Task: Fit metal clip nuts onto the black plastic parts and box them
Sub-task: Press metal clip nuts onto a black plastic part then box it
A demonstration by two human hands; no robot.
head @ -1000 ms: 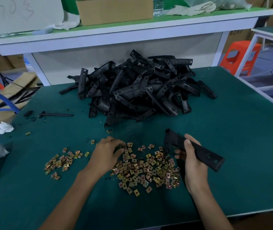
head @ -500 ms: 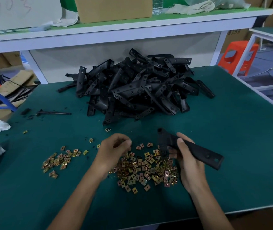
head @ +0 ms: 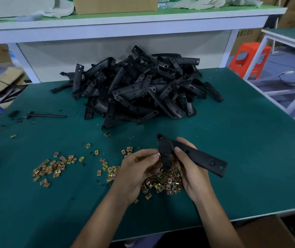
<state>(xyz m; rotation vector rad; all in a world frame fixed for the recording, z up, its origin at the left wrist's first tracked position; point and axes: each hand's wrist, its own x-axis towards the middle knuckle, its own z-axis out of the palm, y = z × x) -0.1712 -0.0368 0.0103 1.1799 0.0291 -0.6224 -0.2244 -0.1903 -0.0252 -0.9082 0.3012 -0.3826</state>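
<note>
In the head view, the right hand [head: 189, 169] has its grip curled round the middle of the long flat black plastic bracket [head: 202, 158], which looks stiff and light, just above the green bench [head: 250, 140], while the left hand [head: 139, 167] pinches a small brass-coloured metal clip nut [head: 158, 155], probably slippery and best held by its edges, against the bracket's holed end.
</note>
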